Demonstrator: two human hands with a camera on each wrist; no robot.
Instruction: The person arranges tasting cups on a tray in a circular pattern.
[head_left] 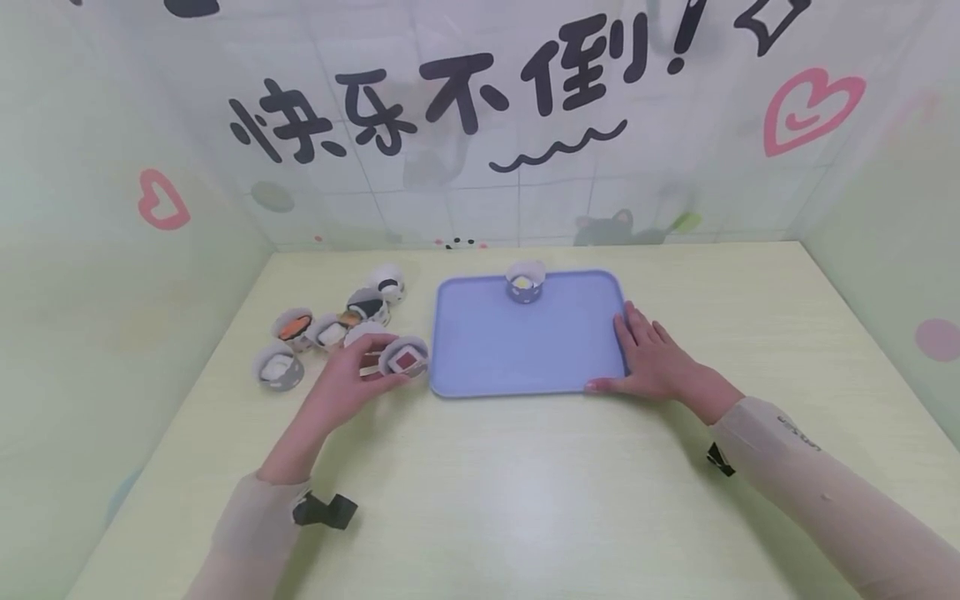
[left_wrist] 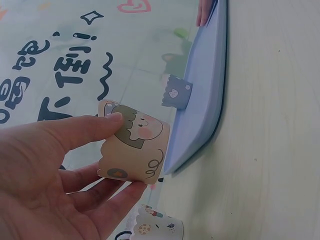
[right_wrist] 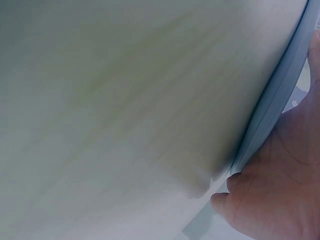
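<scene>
A paper baking cup (head_left: 403, 358) holding a white square piece with a dark red centre is gripped between the thumb and fingers of my left hand (head_left: 347, 383). In the left wrist view this cup (left_wrist: 137, 150) is beige with a cartoon face, held just outside the tray's edge. The blue tray (head_left: 525, 354) lies flat on the table. Another paper cup (head_left: 525, 285), grey with pale hearts, stands at the tray's back edge with something white and yellow inside. My right hand (head_left: 654, 360) rests on the tray's right rim, its fingers extended.
Left of the tray several more filled cups cluster: one with a white piece (head_left: 279, 368), one with an orange top (head_left: 293, 327), one with a dark top (head_left: 367, 307). My left hand partly covers one of them. A printed wall (head_left: 517, 200) closes off the table's back.
</scene>
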